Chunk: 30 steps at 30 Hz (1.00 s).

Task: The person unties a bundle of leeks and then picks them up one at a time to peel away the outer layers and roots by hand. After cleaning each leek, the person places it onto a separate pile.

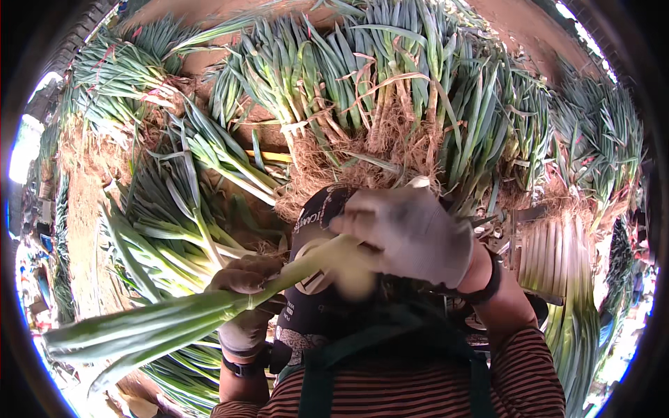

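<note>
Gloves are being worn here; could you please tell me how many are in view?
2: one glove on the left hand, holding a leek, and another on the right hand, blurred near that leek's pale end. Others could be hidden.

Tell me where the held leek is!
In the head view, the leek slants from lower left to centre, held in the left hand, its pale end by the right hand.

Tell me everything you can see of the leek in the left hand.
The leek looks long and smooth, its stem pale, its green leaves pointing lower left. It slants, partly over dark clothing. The gloved left hand grips it where the leaves branch; the gloved right hand is at its blurred pale end, contact unclear.
</note>
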### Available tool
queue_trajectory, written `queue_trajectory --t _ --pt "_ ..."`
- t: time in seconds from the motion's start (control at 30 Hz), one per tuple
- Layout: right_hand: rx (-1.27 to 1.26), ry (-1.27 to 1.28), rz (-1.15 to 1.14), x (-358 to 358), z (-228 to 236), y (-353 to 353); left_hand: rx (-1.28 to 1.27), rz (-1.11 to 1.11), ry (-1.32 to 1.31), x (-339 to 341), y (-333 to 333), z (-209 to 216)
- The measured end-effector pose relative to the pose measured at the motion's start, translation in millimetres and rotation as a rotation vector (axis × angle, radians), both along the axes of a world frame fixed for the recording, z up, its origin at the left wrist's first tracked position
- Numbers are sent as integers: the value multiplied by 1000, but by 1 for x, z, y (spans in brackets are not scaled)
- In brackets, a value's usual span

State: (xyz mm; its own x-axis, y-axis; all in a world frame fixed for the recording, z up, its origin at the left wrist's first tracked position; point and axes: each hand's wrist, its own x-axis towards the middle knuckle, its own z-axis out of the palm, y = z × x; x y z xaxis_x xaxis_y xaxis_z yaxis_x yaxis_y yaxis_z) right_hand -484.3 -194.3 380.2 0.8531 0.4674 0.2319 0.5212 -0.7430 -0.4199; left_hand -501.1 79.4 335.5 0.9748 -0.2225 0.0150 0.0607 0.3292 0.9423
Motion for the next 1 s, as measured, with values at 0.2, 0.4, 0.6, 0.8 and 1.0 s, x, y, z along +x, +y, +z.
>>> queue_trajectory --t 0.2,0.4,0.6,0.8,1.0 --pt "-305 14 121 -8 6 9 236 -80 -528 8 -8 5" --pt "-559 -71 -29 -26 3 21 238 -135 -582 12 -11 8" --pt "654 242 -495 -24 -48 -21 172 -127 -481 11 5 3" --pt "1163 215 -1081 -47 -85 -114 97 -29 -359 8 15 6" --pt "177 70 -698 -58 -46 -102 178 -142 -491 16 23 15"
